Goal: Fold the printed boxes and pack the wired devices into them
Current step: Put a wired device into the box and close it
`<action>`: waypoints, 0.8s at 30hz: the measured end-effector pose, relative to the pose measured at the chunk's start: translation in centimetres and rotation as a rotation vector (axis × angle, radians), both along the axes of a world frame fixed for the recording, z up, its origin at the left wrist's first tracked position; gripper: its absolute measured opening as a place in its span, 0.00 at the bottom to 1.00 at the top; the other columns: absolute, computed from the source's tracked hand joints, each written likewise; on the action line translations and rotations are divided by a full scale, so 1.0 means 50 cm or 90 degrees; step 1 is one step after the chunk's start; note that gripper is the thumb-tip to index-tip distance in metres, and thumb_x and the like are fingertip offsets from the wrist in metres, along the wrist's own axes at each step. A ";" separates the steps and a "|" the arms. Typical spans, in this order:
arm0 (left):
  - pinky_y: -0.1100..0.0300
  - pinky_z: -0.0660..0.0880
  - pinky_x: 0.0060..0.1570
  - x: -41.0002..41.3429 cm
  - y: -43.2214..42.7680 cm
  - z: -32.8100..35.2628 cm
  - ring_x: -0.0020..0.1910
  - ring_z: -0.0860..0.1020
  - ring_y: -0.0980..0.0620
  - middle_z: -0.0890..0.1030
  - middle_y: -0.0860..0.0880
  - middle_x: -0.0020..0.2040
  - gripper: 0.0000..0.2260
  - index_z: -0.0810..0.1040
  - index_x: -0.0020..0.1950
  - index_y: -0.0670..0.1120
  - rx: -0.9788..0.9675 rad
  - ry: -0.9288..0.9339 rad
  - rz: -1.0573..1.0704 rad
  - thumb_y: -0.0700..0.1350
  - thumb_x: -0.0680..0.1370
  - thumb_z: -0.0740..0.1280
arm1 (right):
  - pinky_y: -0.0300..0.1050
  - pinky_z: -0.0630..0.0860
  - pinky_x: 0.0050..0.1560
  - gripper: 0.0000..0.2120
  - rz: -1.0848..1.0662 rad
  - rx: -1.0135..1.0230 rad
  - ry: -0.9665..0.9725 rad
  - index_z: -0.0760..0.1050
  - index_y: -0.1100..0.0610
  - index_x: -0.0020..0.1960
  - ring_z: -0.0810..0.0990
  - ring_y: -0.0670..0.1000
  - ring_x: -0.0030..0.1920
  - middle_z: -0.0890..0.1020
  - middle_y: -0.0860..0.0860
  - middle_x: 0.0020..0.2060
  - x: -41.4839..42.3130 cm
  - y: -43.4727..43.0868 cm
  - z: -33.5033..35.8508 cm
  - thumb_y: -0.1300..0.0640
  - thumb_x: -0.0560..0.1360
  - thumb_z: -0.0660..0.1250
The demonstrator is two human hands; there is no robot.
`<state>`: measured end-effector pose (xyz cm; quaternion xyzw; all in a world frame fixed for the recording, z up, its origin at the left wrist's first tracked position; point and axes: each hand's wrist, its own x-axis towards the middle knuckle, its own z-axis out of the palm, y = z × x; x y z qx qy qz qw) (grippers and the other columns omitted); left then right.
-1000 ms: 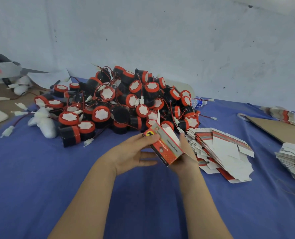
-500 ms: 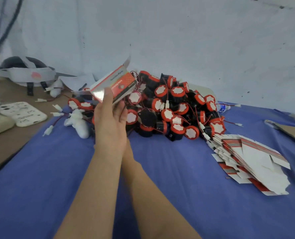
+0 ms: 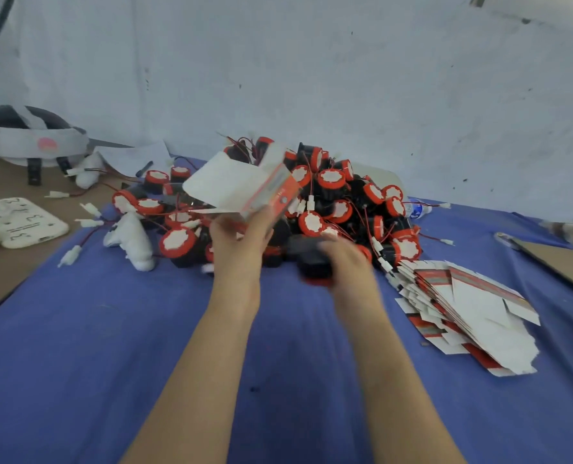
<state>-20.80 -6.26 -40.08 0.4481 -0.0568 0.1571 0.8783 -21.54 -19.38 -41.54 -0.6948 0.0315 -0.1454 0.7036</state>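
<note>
My left hand [image 3: 241, 236] holds a folded red-and-white printed box [image 3: 241, 187] up in front of the pile, its white flap open toward the left. My right hand [image 3: 342, 259], blurred by motion, grips a black wired device [image 3: 311, 266] with a red rim at the near edge of the pile. The pile of black-and-red wired devices [image 3: 332, 195] lies on the blue cloth [image 3: 110, 346] behind both hands. A stack of flat unfolded printed boxes [image 3: 469, 309] lies to the right.
A white headset [image 3: 27, 142] and a white plastic plate [image 3: 20, 222] sit on the brown table at far left. A white glove [image 3: 134, 239] lies beside the pile. Brown cardboard [image 3: 559, 262] and a plastic bottle [image 3: 415, 207] are at the right.
My left hand carried the box up and to the left, then back toward the pile's middle. My right hand left the box, went under the left arm, and now holds a device.
</note>
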 end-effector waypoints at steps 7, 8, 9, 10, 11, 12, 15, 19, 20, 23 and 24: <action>0.69 0.75 0.50 0.000 -0.100 -0.109 0.55 0.77 0.66 0.77 0.60 0.57 0.25 0.67 0.62 0.54 0.354 0.034 -0.128 0.47 0.71 0.76 | 0.25 0.72 0.33 0.05 -0.278 0.311 -0.097 0.71 0.46 0.49 0.78 0.32 0.34 0.79 0.44 0.42 -0.050 -0.175 0.019 0.48 0.82 0.58; 0.64 0.76 0.54 0.003 -0.103 -0.126 0.58 0.76 0.62 0.76 0.59 0.58 0.25 0.67 0.62 0.54 0.441 0.040 -0.142 0.47 0.70 0.77 | 0.28 0.74 0.33 0.07 -0.291 0.357 -0.081 0.73 0.48 0.49 0.80 0.35 0.36 0.82 0.46 0.43 -0.047 -0.184 0.012 0.46 0.80 0.61; 0.59 0.75 0.57 0.005 -0.102 -0.137 0.61 0.75 0.57 0.76 0.58 0.59 0.25 0.69 0.62 0.52 0.553 0.044 -0.128 0.48 0.70 0.77 | 0.32 0.77 0.36 0.10 -0.279 0.438 -0.068 0.76 0.51 0.52 0.82 0.39 0.42 0.84 0.47 0.48 -0.048 -0.187 0.010 0.44 0.78 0.63; 0.54 0.73 0.60 0.007 -0.099 -0.146 0.63 0.74 0.53 0.77 0.56 0.59 0.25 0.71 0.62 0.51 0.677 0.051 -0.092 0.51 0.69 0.77 | 0.36 0.79 0.41 0.13 -0.251 0.499 -0.063 0.77 0.52 0.54 0.83 0.44 0.48 0.84 0.48 0.52 -0.043 -0.191 0.002 0.44 0.77 0.65; 0.51 0.71 0.62 0.007 -0.095 -0.150 0.64 0.72 0.50 0.77 0.54 0.59 0.25 0.73 0.62 0.51 0.774 0.062 -0.046 0.54 0.69 0.76 | 0.39 0.79 0.47 0.13 -0.234 0.506 -0.063 0.77 0.53 0.55 0.83 0.46 0.53 0.84 0.49 0.54 -0.038 -0.192 -0.005 0.45 0.77 0.66; 0.49 0.69 0.63 0.006 -0.092 -0.150 0.66 0.69 0.48 0.77 0.53 0.59 0.25 0.74 0.61 0.52 0.834 0.082 -0.010 0.57 0.68 0.75 | 0.40 0.79 0.51 0.12 -0.222 0.473 -0.061 0.78 0.53 0.54 0.82 0.47 0.55 0.84 0.49 0.54 -0.034 -0.187 -0.008 0.46 0.77 0.66; 0.49 0.67 0.65 0.003 -0.087 -0.143 0.67 0.67 0.46 0.76 0.52 0.61 0.27 0.72 0.64 0.54 0.865 0.124 -0.011 0.61 0.69 0.73 | 0.36 0.76 0.51 0.15 -0.263 0.187 -0.071 0.78 0.56 0.58 0.81 0.40 0.52 0.82 0.48 0.53 -0.031 -0.170 -0.019 0.47 0.78 0.65; 0.48 0.68 0.64 0.007 -0.080 -0.146 0.65 0.69 0.48 0.76 0.54 0.61 0.28 0.72 0.65 0.54 0.864 0.111 -0.047 0.61 0.68 0.73 | 0.39 0.77 0.54 0.20 -0.414 -0.057 -0.194 0.76 0.49 0.56 0.78 0.42 0.51 0.80 0.44 0.50 -0.047 -0.147 -0.007 0.41 0.68 0.73; 0.49 0.69 0.64 0.007 -0.080 -0.148 0.65 0.69 0.49 0.76 0.54 0.61 0.28 0.72 0.65 0.54 0.861 0.104 -0.063 0.61 0.68 0.74 | 0.35 0.76 0.53 0.22 -0.419 -0.154 -0.241 0.76 0.48 0.56 0.77 0.43 0.51 0.79 0.43 0.50 -0.051 -0.138 -0.005 0.39 0.67 0.72; 0.49 0.70 0.63 0.004 -0.087 -0.153 0.64 0.69 0.49 0.76 0.55 0.59 0.27 0.73 0.64 0.55 0.859 0.078 -0.091 0.59 0.67 0.75 | 0.36 0.62 0.52 0.26 -0.424 -0.436 -0.313 0.79 0.49 0.57 0.67 0.46 0.53 0.77 0.46 0.50 -0.044 -0.112 -0.009 0.34 0.67 0.68; 0.49 0.71 0.62 0.004 -0.089 -0.153 0.63 0.70 0.49 0.76 0.56 0.58 0.26 0.74 0.62 0.55 0.845 0.075 -0.097 0.58 0.67 0.75 | 0.39 0.59 0.52 0.25 -0.415 -0.516 -0.293 0.79 0.49 0.57 0.67 0.49 0.53 0.77 0.49 0.49 -0.039 -0.104 -0.013 0.34 0.67 0.68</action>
